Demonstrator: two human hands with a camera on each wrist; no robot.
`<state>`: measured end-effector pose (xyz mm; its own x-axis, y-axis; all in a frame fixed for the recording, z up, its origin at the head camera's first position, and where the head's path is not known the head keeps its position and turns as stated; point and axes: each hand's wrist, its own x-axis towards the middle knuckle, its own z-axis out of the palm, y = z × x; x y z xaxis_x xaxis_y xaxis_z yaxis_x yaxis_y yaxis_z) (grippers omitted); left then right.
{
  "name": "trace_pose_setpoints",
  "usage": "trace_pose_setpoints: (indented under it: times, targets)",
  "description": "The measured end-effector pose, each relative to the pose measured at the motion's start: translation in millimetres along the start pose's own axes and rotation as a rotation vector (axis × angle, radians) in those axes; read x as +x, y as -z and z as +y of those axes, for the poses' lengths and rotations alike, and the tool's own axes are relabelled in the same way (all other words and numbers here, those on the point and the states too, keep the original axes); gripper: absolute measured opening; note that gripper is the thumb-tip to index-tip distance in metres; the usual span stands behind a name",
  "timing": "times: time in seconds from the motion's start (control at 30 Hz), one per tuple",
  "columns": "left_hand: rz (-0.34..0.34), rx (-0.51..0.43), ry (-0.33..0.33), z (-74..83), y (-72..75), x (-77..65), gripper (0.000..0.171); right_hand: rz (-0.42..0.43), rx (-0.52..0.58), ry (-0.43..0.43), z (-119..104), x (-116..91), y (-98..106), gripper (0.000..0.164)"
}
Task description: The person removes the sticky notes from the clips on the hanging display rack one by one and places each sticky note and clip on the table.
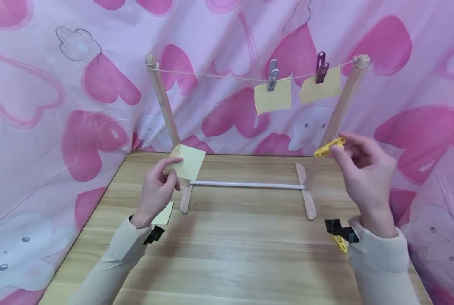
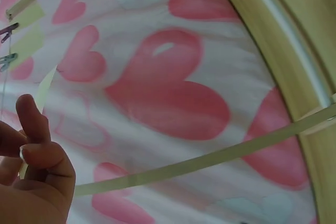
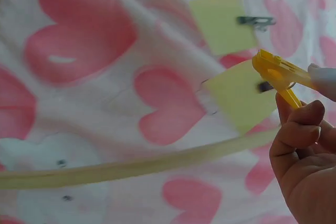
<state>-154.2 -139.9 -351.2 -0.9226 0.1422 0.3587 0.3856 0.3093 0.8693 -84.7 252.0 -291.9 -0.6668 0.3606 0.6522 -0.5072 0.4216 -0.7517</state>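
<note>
My left hand [image 1: 156, 188] pinches a pale yellow sticky note [image 1: 190, 163] in front of the rack's left post. In the left wrist view that note [image 2: 45, 87] shows nearly edge-on behind the fingers. To the right, my right hand [image 1: 369, 173] holds a yellow clothespin [image 1: 329, 147] between thumb and fingers, in front of the right post. The right wrist view shows this clothespin [image 3: 278, 72] with its handle ends between thumb and fingers. A string [image 1: 211, 76] runs between the post tops. A grey clothespin [image 1: 273, 75] and a dark purple clothespin [image 1: 321, 68] hold two notes on it.
The wooden rack has a left post [image 1: 164, 103], a right post [image 1: 339, 112] and a white crossbar [image 1: 246, 184] low down. Another note [image 1: 163, 214] lies on the table [image 1: 242, 258] by the left wrist. A second yellow clothespin [image 1: 340, 244] lies near the right wrist. Heart-patterned cloth [image 1: 227, 38] hangs around.
</note>
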Motion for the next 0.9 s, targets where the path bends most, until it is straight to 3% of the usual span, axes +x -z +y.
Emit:
trace_pose_setpoints:
  times: [0.2, 0.33, 0.43, 0.53, 0.63, 0.77, 0.9]
  targets:
    - [-0.018, 0.023, 0.031, -18.2, -1.1, -13.0, 0.027, 0.007, -0.077, -0.184, 35.7, -38.7, 13.2, 0.027]
    - [-0.111, 0.063, 0.087, -29.7, 0.5, -22.2, 0.019, -0.031, -0.221, -0.331, 50.7, -60.6, 22.5, 0.030]
    - [-0.184, 0.087, 0.140, -38.4, 2.0, -28.9, 0.019, -0.108, -0.347, -0.420, 60.9, -74.9, 32.6, 0.033]
    - [-0.233, 0.125, 0.184, -49.0, 3.3, -35.6, 0.021, -0.202, -0.465, -0.442, 71.6, -89.5, 43.0, 0.035]
    - [-0.274, 0.148, 0.221, -61.0, 4.1, -43.5, 0.024, -0.281, -0.563, -0.412, 83.0, -106.6, 52.3, 0.036]
    - [-0.316, 0.158, 0.291, -76.1, 5.8, -54.8, 0.023, -0.356, -0.626, -0.414, 96.1, -129.3, 60.5, 0.038]
    - [-0.387, 0.214, 0.295, -92.8, 7.9, -69.0, 0.017, -0.486, -0.681, -0.523, 104.0, -150.6, 67.6, 0.044]
